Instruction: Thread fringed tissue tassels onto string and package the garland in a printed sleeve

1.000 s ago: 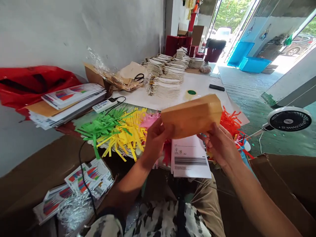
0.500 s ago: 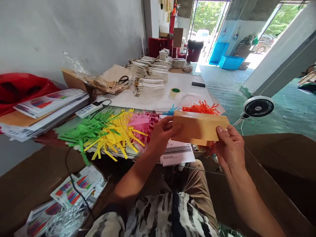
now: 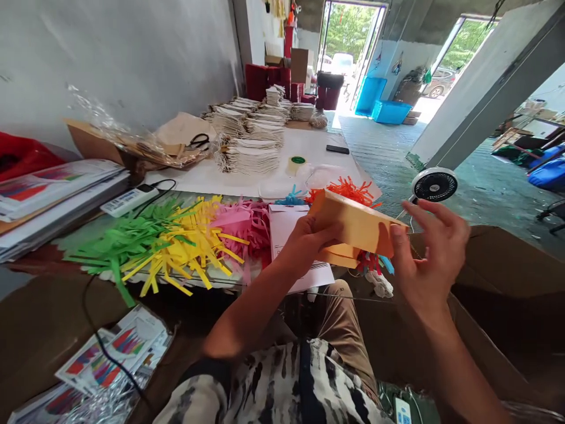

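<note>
My left hand grips the left end of a folded piece of kraft paper, holding it tilted above the table edge. At the paper's right end, my right hand has its fingers spread, with the thumb by the corner; whether the thumb touches it I cannot tell. Beneath lies a white printed packet, partly hidden by my left arm. Bunches of green paper fringe, yellow fringe and pink fringe lie to the left. Orange fringe and a little blue fringe show behind the paper.
Stacks of off-white paper pieces stand farther back, near scissors, a tape roll and a black phone. A small fan is at the right. Printed packets lie in a cardboard box at lower left.
My right hand has released its grip on the paper and its fingers have spread outward to the right. The paper now slants down to the right, and the camera view has turned rightward.
</note>
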{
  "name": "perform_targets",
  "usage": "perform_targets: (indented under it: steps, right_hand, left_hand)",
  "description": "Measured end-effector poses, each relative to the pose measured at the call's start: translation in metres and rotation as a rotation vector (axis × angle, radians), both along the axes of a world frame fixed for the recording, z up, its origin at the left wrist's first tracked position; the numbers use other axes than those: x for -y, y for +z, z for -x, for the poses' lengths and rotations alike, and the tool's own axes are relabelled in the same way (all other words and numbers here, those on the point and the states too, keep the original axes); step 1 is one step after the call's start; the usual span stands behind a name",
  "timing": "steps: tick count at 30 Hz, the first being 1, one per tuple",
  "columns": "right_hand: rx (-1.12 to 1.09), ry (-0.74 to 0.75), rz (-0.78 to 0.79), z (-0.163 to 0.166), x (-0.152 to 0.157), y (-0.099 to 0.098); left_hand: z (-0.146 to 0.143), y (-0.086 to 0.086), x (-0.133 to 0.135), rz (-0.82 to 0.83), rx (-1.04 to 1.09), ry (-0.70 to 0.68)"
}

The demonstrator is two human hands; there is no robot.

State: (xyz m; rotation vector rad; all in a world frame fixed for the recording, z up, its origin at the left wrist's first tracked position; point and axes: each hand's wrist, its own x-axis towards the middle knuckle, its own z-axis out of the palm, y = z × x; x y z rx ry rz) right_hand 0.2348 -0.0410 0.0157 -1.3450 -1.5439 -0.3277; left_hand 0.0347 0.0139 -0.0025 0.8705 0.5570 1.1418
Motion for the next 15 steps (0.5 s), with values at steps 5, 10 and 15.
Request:
perform_targets:
  steps: [5,10,15]
  right_hand:
    - [0.18,0.172,0.09,0.002,-0.002,0.007]
    - [0.243,0.151,0.005,0.005,-0.002,0.0]
    - [0.24,0.211,-0.196,0.008,-0.004,-0.005]
  left_hand:
    - [0.001,0.001,0.003,-0.068,0.0,-0.048]
    - [0.001,-0.001,0.003,-0.058,-0.062,-0.042]
    - [0.0,0.001,0.005,-0.032,-0.098,0.011]
